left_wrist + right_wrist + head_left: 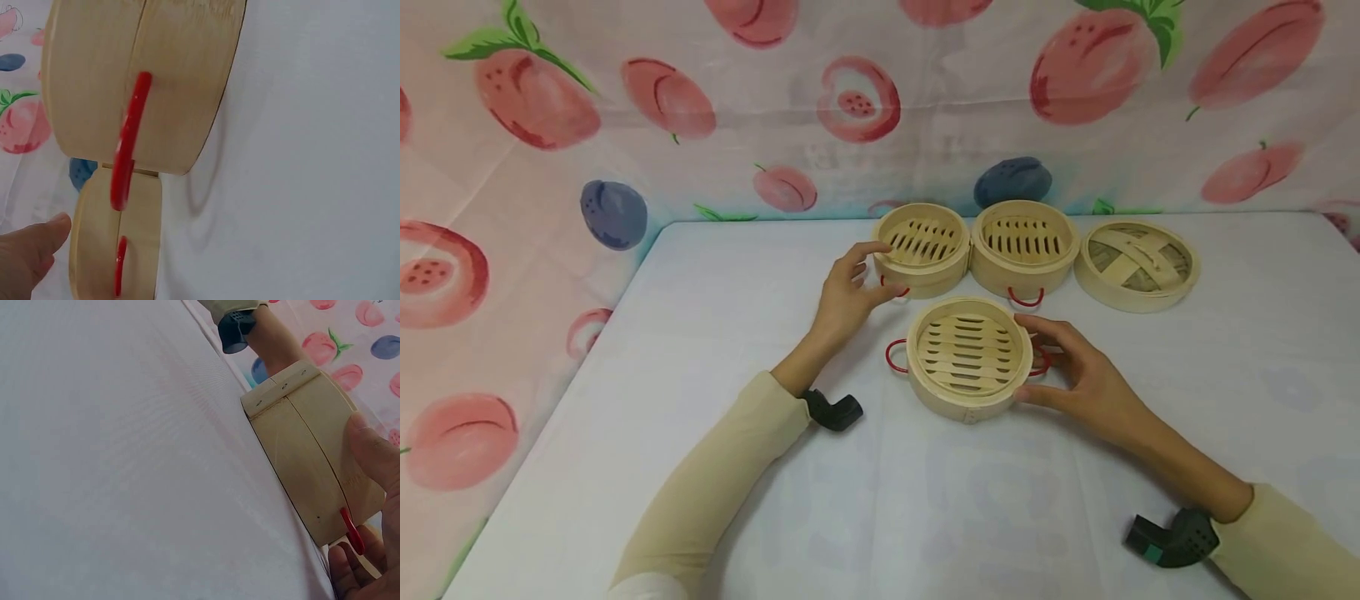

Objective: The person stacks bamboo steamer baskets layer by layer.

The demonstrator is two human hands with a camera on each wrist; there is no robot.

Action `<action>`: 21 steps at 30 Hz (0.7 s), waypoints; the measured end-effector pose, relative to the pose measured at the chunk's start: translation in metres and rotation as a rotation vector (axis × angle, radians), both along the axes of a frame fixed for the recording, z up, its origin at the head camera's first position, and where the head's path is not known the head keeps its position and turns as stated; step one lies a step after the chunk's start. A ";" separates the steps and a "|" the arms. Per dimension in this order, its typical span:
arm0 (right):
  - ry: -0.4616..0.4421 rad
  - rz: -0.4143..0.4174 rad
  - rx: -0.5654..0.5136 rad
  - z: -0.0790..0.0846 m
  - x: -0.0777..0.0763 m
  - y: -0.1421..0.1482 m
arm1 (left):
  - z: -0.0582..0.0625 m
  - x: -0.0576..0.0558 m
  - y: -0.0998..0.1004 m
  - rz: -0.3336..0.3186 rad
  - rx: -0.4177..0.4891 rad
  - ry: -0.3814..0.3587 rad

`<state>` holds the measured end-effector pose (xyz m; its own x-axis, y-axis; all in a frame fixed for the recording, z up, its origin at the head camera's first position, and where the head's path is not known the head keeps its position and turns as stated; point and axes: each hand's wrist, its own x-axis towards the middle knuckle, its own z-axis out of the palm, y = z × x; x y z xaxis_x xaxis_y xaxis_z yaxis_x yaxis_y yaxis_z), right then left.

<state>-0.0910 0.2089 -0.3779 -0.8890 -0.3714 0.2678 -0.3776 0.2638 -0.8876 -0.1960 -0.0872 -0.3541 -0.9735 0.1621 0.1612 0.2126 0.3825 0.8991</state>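
A round bamboo steamer basket (970,405) with slatted base and red side handles rests on the table, nearest the person. My right hand (1086,379) grips its right side; the thumb lies on its wall (300,462) in the right wrist view, fingers beyond the red handle (352,531). My left hand (846,292) reaches to a second steamer basket (928,282) behind it, thumb and fingers spread. One fingertip overlaps that basket's rim in the head view, the thumb its red handle. The left wrist view shows part of my left hand (31,253) beside this basket.
A third steamer basket (1022,277) stands against the second one's right side. Farther right lies a woven bamboo lid (1138,296) with a strap on top. All are on a white-covered table (850,517), with a fruit-print cloth (925,100) behind it.
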 end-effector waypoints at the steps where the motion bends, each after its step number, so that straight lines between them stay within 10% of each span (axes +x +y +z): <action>1: -0.001 0.000 -0.001 0.000 0.000 0.000 | -0.001 -0.001 0.001 -0.001 0.004 0.002; 12: -0.016 0.006 0.003 -0.003 -0.001 0.000 | -0.015 -0.007 0.006 0.012 0.067 0.031; 21: -0.004 -0.003 0.008 -0.003 -0.001 0.000 | -0.023 -0.010 0.016 0.108 -0.081 0.166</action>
